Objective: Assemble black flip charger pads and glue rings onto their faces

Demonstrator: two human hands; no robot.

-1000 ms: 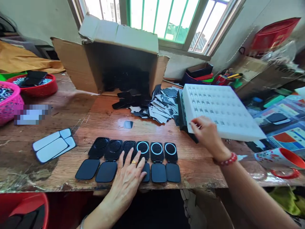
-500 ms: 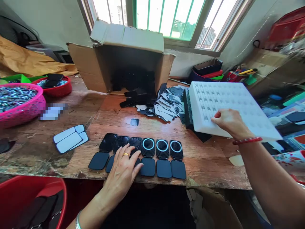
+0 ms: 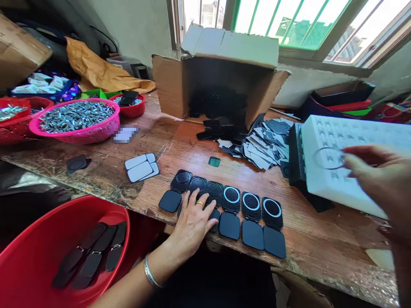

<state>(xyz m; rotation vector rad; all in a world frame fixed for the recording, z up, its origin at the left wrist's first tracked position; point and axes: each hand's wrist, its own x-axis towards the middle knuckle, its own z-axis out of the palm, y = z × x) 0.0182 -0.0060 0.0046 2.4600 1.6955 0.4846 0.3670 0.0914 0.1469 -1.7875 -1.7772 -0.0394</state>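
Note:
Several black hinged plates [image 3: 252, 233] lie unfolded in a row along the table's front edge. Three at the right carry a white ring [image 3: 231, 195] on their ribbed halves; those at the left show bare ribs. My left hand [image 3: 192, 220] rests with spread fingers on the plates left of the row's middle, partly hiding them. At the right, my right hand [image 3: 375, 171], blurred, pinches a thin ring [image 3: 315, 159] over a white foam tray [image 3: 330, 187] with rows of slots. That tray sits tilted on a black foam block [image 3: 296, 149].
An open cardboard box [image 3: 168, 85] with black pieces stands at the back. Beside it is a heap of grey-white cutouts [image 3: 265, 145]. A pink basket [image 3: 111, 128] of metal parts and white stickers [image 3: 140, 169] are at left; a red tub [image 3: 19, 252] stands below the edge.
My view has turned left, so things appear further right. My right hand has come up from the foam tray with a thin ring. My left hand still rests on the plates.

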